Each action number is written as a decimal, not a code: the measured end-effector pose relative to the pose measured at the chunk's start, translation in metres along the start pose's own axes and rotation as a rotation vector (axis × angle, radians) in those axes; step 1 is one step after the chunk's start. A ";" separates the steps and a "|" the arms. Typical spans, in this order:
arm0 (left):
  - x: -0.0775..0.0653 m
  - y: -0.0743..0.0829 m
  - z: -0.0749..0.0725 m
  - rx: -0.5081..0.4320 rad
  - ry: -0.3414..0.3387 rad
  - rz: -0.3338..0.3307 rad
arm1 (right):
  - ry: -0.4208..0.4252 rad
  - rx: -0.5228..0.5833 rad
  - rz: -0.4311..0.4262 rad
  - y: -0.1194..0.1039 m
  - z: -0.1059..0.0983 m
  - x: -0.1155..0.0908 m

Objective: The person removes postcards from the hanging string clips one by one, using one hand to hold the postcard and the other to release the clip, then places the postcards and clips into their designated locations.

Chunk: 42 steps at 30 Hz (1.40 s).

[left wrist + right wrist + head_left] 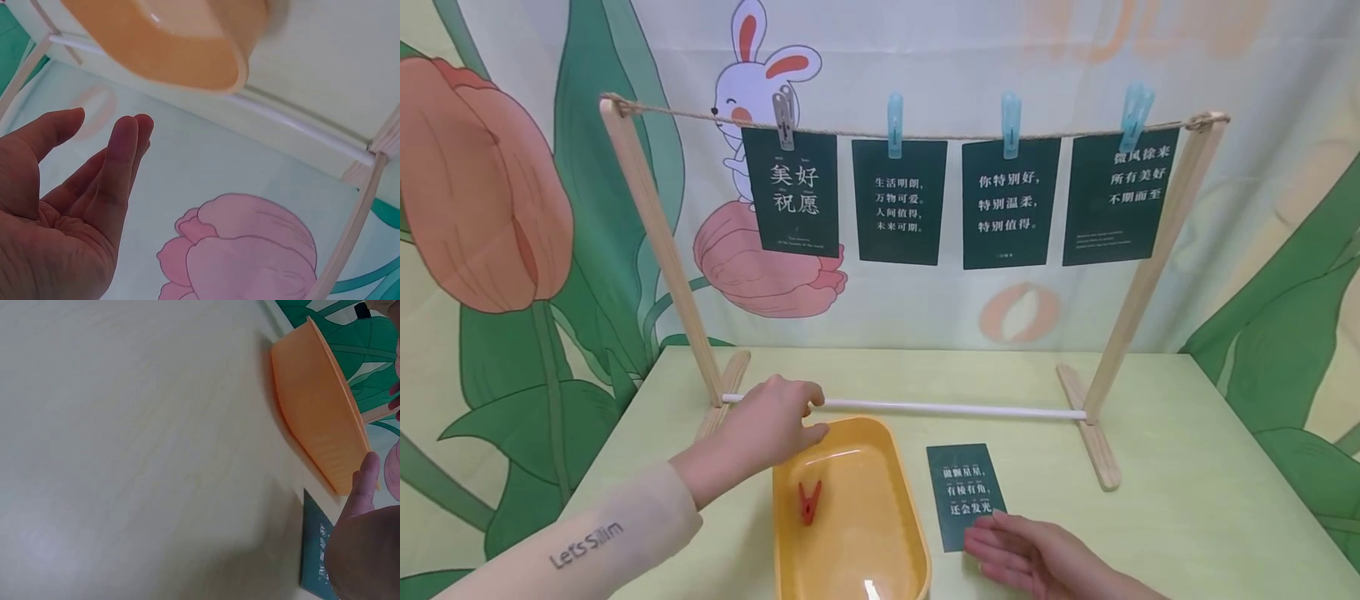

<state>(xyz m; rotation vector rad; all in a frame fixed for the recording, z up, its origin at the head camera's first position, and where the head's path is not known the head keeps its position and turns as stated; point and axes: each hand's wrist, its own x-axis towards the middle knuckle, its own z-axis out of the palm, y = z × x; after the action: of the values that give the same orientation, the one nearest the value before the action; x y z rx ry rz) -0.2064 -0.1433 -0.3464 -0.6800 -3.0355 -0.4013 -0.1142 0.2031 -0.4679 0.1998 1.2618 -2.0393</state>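
My left hand (775,423) hovers over the far left rim of a yellow plastic tray (901,492), holding nothing. In the left wrist view, its fingers (119,162) are loosely bent, with a gap to the thumb. A red clothespin (808,502) lies inside the tray. To the tray's right, a dark green card (957,475) with white Chinese writing lies on the table. My right hand (1030,554) is over or beside the card's lower right corner, fingers extended and nothing held; whether it touches the card I cannot tell.
Behind stands a wooden frame (662,242) with a twine line (842,131) and a white bottom rod (955,409). One grey clothespin (784,118) and several blue clothespins (1011,125) hold dark green cards (1011,204) on the twine. A printed cloth (917,308) hangs behind the table (1195,500).
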 end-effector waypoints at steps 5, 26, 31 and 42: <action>0.003 0.003 -0.020 -0.005 0.029 0.012 | -0.044 -0.014 -0.084 -0.009 0.008 0.006; 0.016 0.009 -0.090 -0.026 0.172 0.161 | -0.130 -0.087 -0.259 -0.051 0.056 0.027; 0.021 0.012 -0.105 -0.045 0.228 0.242 | -0.132 -0.090 -0.266 -0.062 0.068 0.032; 0.028 0.019 -0.133 -0.063 0.230 0.218 | -0.184 -0.137 -0.345 -0.093 0.099 0.046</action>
<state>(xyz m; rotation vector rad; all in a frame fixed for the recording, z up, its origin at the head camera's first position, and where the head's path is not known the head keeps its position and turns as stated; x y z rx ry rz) -0.2302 -0.1480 -0.2114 -0.8889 -2.7096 -0.5300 -0.1844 0.1231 -0.3728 -0.2824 1.3856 -2.1847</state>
